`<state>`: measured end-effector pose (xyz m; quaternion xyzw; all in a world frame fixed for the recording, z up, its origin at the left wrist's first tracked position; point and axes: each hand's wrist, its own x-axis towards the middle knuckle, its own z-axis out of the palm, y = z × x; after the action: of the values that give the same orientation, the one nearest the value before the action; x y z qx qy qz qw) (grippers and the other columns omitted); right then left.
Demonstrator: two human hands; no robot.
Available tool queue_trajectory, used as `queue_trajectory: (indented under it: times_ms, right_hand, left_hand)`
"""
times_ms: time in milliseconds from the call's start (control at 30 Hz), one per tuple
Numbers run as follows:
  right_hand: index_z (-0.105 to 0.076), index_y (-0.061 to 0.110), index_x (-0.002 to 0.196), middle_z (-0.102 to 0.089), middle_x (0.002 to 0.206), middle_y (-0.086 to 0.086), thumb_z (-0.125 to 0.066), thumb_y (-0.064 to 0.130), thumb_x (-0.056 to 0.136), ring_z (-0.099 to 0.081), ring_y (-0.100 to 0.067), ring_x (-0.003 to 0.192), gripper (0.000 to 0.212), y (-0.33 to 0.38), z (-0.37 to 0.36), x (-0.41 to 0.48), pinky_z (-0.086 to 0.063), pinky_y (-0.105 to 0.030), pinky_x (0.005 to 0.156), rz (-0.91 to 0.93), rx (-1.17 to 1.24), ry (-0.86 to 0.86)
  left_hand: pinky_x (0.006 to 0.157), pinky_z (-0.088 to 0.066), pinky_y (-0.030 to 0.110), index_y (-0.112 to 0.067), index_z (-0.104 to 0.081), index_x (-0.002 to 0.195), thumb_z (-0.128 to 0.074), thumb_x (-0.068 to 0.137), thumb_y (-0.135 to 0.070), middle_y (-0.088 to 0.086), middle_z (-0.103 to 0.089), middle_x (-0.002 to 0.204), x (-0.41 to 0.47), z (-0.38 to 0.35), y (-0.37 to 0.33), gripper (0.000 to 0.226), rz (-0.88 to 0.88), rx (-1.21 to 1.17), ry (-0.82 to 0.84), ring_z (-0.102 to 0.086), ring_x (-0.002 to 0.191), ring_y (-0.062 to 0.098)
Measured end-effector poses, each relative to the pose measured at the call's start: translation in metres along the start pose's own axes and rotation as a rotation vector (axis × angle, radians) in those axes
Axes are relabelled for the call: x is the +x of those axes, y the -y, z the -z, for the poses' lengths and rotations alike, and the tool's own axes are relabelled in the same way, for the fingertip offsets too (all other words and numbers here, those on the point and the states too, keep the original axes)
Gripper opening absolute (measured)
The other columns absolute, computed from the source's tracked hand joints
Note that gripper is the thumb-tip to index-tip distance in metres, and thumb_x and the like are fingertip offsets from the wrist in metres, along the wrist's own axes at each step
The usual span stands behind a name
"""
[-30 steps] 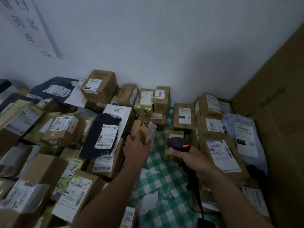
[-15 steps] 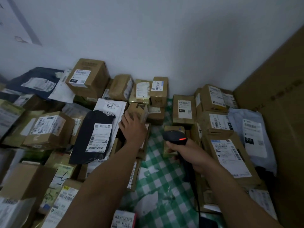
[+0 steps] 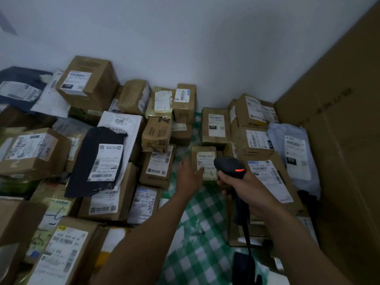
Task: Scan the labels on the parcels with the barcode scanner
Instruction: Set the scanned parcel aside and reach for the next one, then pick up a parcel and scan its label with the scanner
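The barcode scanner [image 3: 229, 166] is gripped in the right hand [image 3: 245, 187], fingers curled round it. At its nine o'clock, the small parcel [image 3: 205, 154] is overlapped by the left hand [image 3: 189, 176], fingers straight and together.

I can read 231 on the label of the brown box [image 3: 215, 128] in the middle, 010 on the white bag [image 3: 297, 153] at the right, 010 sideways on the taped box [image 3: 255, 140] beside it, other print too blurry for me
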<state>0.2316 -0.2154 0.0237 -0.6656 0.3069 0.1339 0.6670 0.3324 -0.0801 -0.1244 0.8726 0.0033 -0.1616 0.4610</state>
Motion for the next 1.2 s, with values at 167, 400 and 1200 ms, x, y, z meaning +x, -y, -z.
queue_trajectory:
  times_ms: [167,400,1200]
  right_hand:
    - [-0.072,0.019,0.111,-0.078,0.087,-0.003,-0.075,0.031,0.093,-0.068,-0.017,0.071,0.021,-0.01,0.005,-0.003,-0.052,-0.033,0.068,0.006,-0.015,-0.045]
    - [-0.072,0.017,0.109,-0.079,0.087,-0.004,-0.074,0.027,0.094,-0.068,-0.017,0.07,0.018,-0.019,0.006,-0.009,-0.052,-0.031,0.066,0.014,-0.003,-0.07]
    - [-0.067,0.037,0.121,-0.075,0.112,0.014,-0.077,0.032,0.091,-0.071,-0.003,0.1,0.033,-0.035,-0.029,-0.084,-0.055,-0.019,0.072,0.287,-0.046,-0.006]
  left_hand:
    - [0.106,-0.051,0.044,-0.012,-0.044,0.144,-0.075,0.091,-0.04,0.008,-0.06,0.141,0.018,-0.028,0.02,0.068,0.294,-0.242,0.144,-0.061,0.125,0.028]
    - [0.106,-0.052,0.047,-0.011,-0.061,0.138,-0.068,0.098,-0.03,0.011,-0.067,0.134,0.01,-0.016,0.03,0.045,0.412,-0.38,0.198,-0.064,0.121,0.03]
    - [0.068,-0.054,0.013,-0.041,-0.053,0.141,-0.081,0.087,-0.034,-0.014,-0.07,0.121,-0.175,0.067,-0.016,0.061,0.084,-0.596,-0.135,-0.068,0.095,-0.004]
